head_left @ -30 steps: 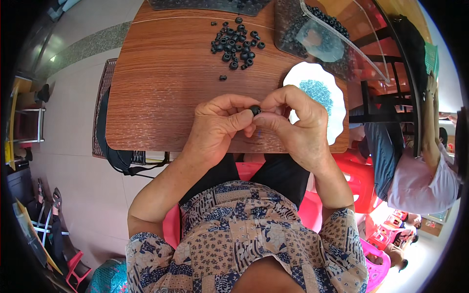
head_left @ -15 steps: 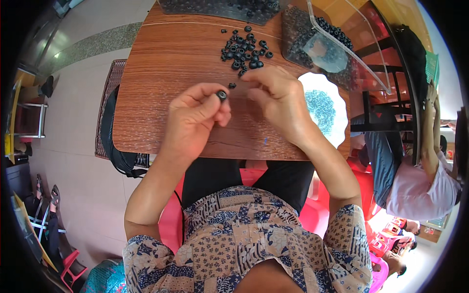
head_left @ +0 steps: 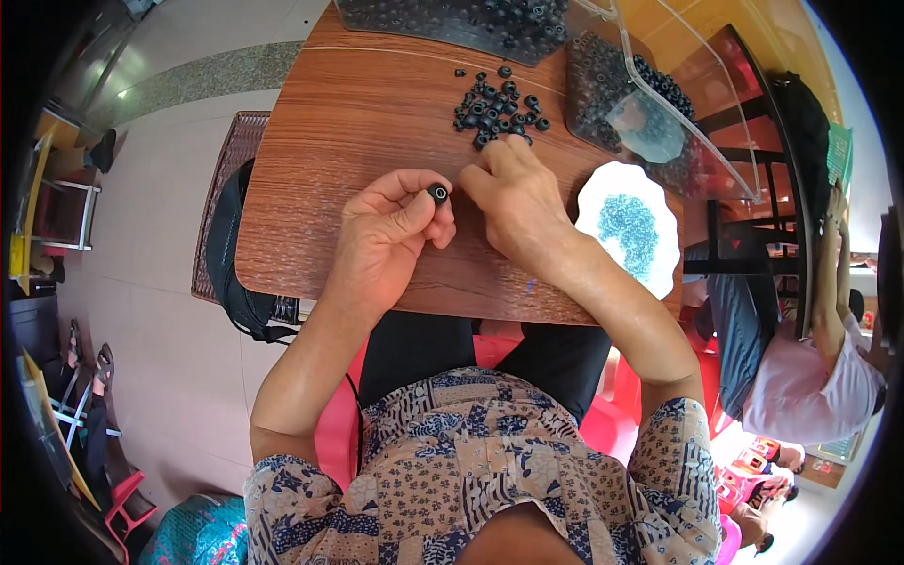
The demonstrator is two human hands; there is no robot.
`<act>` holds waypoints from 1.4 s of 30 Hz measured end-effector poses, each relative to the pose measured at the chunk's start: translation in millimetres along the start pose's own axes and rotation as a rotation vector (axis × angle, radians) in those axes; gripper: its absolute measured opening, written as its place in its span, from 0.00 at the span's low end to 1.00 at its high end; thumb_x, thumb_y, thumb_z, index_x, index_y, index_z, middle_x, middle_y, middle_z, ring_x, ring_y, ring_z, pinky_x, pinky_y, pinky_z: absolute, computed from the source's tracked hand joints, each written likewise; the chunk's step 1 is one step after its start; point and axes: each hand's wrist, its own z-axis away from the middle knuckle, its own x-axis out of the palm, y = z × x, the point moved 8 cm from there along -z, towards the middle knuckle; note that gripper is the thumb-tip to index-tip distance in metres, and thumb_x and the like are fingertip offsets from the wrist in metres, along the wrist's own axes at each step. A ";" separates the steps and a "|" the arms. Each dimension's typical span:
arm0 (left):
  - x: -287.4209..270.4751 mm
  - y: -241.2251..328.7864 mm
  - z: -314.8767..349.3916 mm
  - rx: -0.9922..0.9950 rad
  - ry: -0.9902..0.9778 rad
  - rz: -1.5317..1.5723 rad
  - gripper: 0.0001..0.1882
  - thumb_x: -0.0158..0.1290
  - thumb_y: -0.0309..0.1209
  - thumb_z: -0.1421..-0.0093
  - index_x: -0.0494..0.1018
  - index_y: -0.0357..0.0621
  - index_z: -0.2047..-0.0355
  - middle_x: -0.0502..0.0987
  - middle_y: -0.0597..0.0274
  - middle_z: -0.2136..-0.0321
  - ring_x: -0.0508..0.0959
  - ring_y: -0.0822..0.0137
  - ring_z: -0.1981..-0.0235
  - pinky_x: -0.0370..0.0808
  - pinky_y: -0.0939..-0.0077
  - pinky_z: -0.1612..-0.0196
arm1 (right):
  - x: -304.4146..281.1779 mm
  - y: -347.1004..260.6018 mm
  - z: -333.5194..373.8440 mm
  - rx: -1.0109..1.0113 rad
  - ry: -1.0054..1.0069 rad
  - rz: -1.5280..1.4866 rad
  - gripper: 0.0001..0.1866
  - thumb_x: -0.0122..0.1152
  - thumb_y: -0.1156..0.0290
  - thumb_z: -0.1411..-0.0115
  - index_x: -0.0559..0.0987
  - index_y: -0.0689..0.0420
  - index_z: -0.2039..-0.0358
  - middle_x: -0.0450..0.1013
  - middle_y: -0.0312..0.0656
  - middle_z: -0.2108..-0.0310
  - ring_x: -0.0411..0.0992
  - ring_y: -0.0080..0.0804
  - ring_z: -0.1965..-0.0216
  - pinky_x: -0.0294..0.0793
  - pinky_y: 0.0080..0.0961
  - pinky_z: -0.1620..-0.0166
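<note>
Across table, bins of black parts, plate of grains; left hand pinching piece, right hand: grip unclear.

Here on my left, a black bag sits beside brown wickerwork; further out, a metal rack. Lower down, there's a red stool near a shiny teal bundle! And to my right, a person in a pale shirt, below a green panel.
</note>
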 end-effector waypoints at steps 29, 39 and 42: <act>64.9 -65.6 -3.8 -0.166 -0.119 -0.012 0.09 0.54 0.21 0.45 0.73 0.32 0.62 0.77 0.57 0.73 0.74 0.72 0.76 0.72 0.81 0.70 | -71.5 27.9 79.4 0.512 0.395 -1.151 0.07 0.59 0.89 0.51 0.74 0.66 0.72 0.72 0.43 0.74 0.75 0.30 0.74 0.77 0.23 0.70; 62.8 -65.5 1.0 -0.148 -0.083 -0.124 0.10 0.56 0.22 0.46 0.74 0.33 0.63 0.77 0.60 0.72 0.74 0.75 0.74 0.72 0.84 0.71 | -62.8 34.8 90.2 0.734 0.295 -1.163 0.06 0.62 0.87 0.52 0.75 0.65 0.73 0.75 0.43 0.76 0.76 0.28 0.73 0.76 0.20 0.68; 63.2 -67.2 1.9 -0.146 -0.104 -0.129 0.09 0.56 0.22 0.46 0.74 0.34 0.63 0.77 0.61 0.72 0.74 0.76 0.74 0.71 0.84 0.71 | -60.5 33.4 90.4 0.721 0.293 -1.285 0.06 0.62 0.86 0.52 0.75 0.64 0.73 0.75 0.42 0.75 0.76 0.26 0.73 0.76 0.20 0.68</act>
